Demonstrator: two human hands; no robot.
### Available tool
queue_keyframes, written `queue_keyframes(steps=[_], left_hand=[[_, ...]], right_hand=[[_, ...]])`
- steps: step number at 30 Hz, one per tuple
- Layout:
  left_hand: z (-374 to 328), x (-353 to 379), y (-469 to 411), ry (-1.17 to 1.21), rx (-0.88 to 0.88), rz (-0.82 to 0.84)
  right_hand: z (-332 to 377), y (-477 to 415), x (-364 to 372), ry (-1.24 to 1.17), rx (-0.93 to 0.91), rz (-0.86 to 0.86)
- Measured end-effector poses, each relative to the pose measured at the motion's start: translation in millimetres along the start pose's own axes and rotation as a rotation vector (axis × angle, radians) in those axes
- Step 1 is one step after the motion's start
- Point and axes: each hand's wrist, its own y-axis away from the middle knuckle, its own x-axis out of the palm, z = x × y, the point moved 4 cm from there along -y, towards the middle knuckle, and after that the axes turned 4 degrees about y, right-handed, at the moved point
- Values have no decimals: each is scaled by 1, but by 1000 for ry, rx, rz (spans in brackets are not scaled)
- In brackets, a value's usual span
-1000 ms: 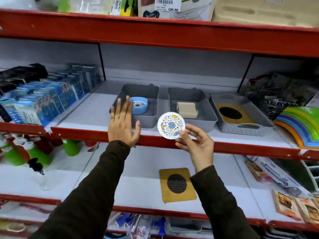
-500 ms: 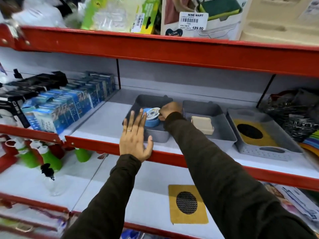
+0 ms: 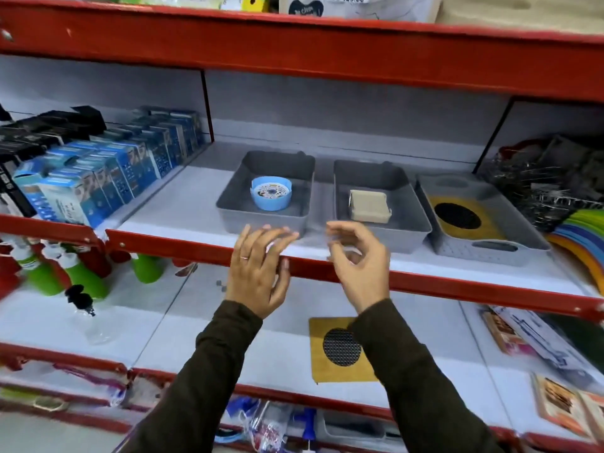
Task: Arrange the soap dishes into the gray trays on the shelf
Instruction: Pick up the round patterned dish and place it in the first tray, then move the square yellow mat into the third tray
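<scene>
While both hands (image 3: 258, 273) (image 3: 359, 263) hover empty and open-fingered, three gray trays (image 3: 228, 204) (image 3: 421, 223) (image 3: 536, 243) each hold one soap dish (image 3: 270, 197).

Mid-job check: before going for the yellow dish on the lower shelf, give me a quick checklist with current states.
1. Right hand empty: ok.
2. Left hand empty: ok.
3. Blue soap dish seated in left gray tray: ok.
4. Beige soap dish inside middle gray tray: ok.
5. Yellow soap dish on lower shelf unobstructed: not ok, the right sleeve covers part of it.
6. Right gray tray has room: cannot tell, one yellow dish already fills much of it.
</scene>
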Motion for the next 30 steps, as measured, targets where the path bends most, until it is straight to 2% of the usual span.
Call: queue_keyframes(steps=[3,5,7,11,12,14,17,20,22,26,30], left_hand=[[-42,14,50,162,9,80],[-58,33,83,262,-98,251],[-61,64,118,307,-268,484],[-54,127,181,312,-738,972],[-55,139,192,309,-837,1070],[-57,156,204,320,-1013,1157],[-61,175,206,388,-1261,1073],[-52,190,212,554,-1617,914],[-45,197,218,641,-1752,873],[-56,178,218,796,-1845,724],[-67,143,222,770,-1705,630]], right_hand=[[-38,59,-26,106,71,-58],[-81,85,-41,128,221,-48],[-134,103,-54,196,406,-14],[-238,126,-71,357,776,100],[-258,130,-73,400,840,130],[-281,134,-73,461,905,199],[-303,132,-68,447,957,249],[-313,127,-68,419,1012,244],[-318,126,-71,446,1025,241],[-316,135,-91,415,1088,183],[-291,157,-109,152,1103,56]])
